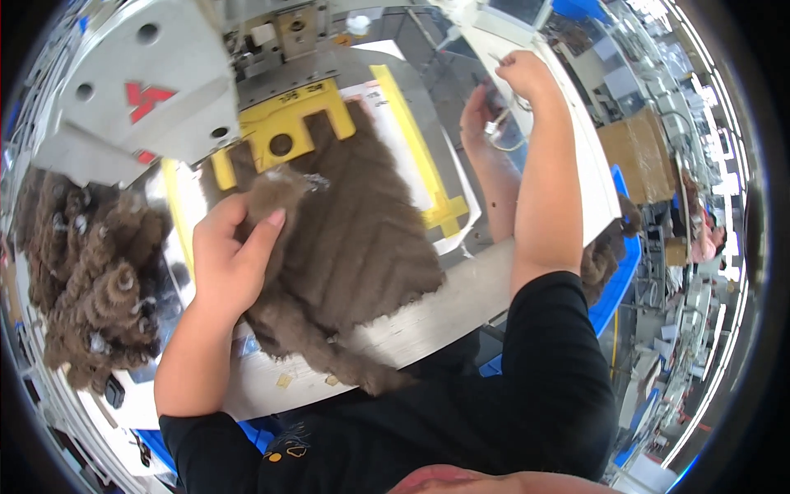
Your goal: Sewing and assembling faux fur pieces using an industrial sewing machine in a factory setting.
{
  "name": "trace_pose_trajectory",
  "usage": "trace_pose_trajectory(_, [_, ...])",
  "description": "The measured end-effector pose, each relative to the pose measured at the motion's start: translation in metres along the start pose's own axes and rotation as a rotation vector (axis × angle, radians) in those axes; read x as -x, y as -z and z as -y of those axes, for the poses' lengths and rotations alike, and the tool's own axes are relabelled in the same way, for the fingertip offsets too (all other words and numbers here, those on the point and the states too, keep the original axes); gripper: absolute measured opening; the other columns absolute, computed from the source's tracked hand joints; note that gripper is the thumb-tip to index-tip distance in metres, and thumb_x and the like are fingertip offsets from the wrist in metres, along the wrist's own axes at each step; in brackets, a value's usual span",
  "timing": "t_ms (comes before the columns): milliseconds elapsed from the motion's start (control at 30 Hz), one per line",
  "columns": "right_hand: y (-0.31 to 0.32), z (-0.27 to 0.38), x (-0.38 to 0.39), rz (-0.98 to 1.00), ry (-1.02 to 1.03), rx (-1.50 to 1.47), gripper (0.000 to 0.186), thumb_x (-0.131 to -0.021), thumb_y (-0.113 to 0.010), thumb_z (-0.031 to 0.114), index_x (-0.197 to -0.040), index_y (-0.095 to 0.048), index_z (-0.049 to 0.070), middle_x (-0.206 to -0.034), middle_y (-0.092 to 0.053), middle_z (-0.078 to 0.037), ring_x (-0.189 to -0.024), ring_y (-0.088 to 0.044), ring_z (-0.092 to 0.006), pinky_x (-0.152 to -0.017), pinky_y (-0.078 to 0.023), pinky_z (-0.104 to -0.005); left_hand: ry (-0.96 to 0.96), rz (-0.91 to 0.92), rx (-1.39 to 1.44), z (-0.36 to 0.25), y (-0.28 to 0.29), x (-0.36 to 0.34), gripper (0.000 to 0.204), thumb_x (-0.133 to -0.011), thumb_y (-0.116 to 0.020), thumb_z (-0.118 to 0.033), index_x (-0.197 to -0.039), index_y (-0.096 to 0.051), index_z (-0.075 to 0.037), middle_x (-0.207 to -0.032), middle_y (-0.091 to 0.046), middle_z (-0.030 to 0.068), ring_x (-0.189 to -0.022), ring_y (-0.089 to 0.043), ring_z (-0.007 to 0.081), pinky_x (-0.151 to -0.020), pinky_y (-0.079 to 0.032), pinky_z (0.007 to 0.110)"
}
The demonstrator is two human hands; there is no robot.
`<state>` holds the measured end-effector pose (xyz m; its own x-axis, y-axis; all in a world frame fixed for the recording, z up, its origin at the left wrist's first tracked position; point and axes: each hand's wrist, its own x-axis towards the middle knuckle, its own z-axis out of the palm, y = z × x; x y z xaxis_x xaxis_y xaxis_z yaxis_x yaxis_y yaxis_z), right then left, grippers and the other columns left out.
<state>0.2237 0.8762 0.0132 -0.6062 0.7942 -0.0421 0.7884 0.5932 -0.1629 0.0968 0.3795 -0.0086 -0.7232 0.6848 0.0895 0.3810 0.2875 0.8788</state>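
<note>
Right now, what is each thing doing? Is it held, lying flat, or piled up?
Left hand: closed on a brown hair tuft.
Right hand: raised, fingers curled on a thin cord.
Brown hair weft: lying flat on the table.
Yellow clamp: resting on the weft's top edge.
Curly hair pile: heaped at left, untouched.

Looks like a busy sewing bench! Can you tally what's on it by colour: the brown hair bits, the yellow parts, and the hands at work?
Brown: 3, the hair piece under the left hand, the curl pile at the left, a tuft at the right edge.
Yellow: 2, the clamp plate and the frame.
Hands: 2, with the right hand raised, holding a wire loop.
Total: 7.
</note>
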Motion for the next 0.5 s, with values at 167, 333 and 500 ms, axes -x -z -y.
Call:
trace_pose_trajectory(167, [0.003,0.081,0.056,-0.149,0.361,-0.223,0.052,-0.086,-0.08,0.03,-0.127,-0.069,0.0,-0.117,-0.074,-0.016,-0.105,-0.07,-0.0273,-0.094,-0.054,-0.0371,0.05,-0.055,0.438,0.004,-0.007,-0.002,0.021,-0.097,-0.072,-0.005,-0.116,-0.07,0.003,-0.097,-0.073,0.0008,-0.089,-0.061,0.0065,-0.081,-0.051,0.024])
trace_pose_trajectory(333, [-0.009,0.194,0.165,0.618,0.805,-0.83,0.055,-0.083,-0.087,0.023,-0.13,-0.067,0.001,-0.106,-0.069,-0.004,-0.087,-0.062,-0.0078,-0.077,-0.051,-0.0231,-0.037,-0.026,0.564,0.006,-0.006,0.003,0.024,-0.098,-0.07,-0.002,-0.122,-0.068,0.003,-0.109,-0.073,0.0038,-0.099,-0.063,0.0093,-0.09,-0.052,0.027])
trace_pose_trajectory(500, [-0.013,0.223,0.194,0.738,0.795,-1.064,0.033,-0.085,-0.086,0.019,-0.107,-0.071,0.0,-0.081,-0.065,0.003,-0.071,-0.059,-0.004,-0.064,-0.047,-0.0197,-0.061,-0.002,0.582,0.005,-0.002,0.0,0.026,-0.099,-0.07,-0.003,-0.124,-0.066,0.003,-0.111,-0.072,0.004,-0.1,-0.063,0.0095,-0.09,-0.052,0.027])
